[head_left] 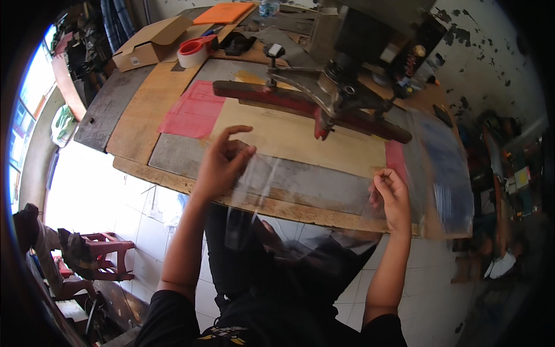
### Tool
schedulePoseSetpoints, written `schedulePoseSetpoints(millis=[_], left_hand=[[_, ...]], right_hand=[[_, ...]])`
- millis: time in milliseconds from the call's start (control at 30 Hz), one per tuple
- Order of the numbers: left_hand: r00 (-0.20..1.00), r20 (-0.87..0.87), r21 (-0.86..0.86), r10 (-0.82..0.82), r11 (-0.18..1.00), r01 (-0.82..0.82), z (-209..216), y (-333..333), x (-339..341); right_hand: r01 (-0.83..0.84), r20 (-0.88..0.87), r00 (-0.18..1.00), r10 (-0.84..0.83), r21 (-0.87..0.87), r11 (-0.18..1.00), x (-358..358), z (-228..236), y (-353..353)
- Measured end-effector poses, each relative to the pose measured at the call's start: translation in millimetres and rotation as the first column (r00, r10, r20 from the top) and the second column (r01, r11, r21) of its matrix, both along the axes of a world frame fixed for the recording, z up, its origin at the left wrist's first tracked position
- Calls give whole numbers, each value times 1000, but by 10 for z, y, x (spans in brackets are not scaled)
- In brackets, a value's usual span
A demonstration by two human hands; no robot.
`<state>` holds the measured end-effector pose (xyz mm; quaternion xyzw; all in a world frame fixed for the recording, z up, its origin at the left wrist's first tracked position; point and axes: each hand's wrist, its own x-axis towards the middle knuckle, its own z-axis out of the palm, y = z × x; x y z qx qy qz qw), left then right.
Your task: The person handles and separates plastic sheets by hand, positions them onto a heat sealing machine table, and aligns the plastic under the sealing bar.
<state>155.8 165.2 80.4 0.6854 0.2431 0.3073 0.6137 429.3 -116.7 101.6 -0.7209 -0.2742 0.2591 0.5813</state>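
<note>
While both bare forearms reach in from below, a broad tabletop of brown wood planks and grey plates (136, 110) fills the middle ground, carrying a dark metal machine with a long, red-sided crossbar (341, 89). Under the bar: a long, flat, cream-coloured sheet (289, 136), running roughly lengthwise with it, probably to line the two up; a pinkish-red flat sheet (193, 110) at its left end. Thin, transparent plastic film (254, 182) hangs between the hands, across the near edge and over the lap, partly blurred. Brown cardboard box (150, 49) at far left, perhaps set back for elbow room. Left hand (222, 162): index lifted clear of the thumb, film just below the thumb tip; cannot tell whether the curled fingers grip it. Right hand (394, 196): thumb and index pressed together, seemingly pinching the film, which drops below them. Hands well apart, likely to keep it wide. Smallest: white tape roll in a red holder (194, 55), near the box.
</note>
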Motion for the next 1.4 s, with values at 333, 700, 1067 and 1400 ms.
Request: schedulePoseSetpoints(millis=[333, 700, 1067, 1400], left_hand=[[975, 189, 248, 113, 956, -159, -1, -270, -29], [795, 202, 699, -572, 653, 292, 144, -1686, -597], [764, -360, 414, -535, 642, 645, -285, -2068, -343], [998, 58, 478, -14, 878, -16, -37, -1665, -248]], right_hand=[[38, -100, 995, 5, 431, 901, -503, 317, -631], [421, -221, 877, -427, 783, 458, -773, 396, -1582], [249, 720, 139, -679, 639, 728, -1110, 608, -1167], [249, 815, -399, -419, 537, 806, -982, 1241, -1215]])
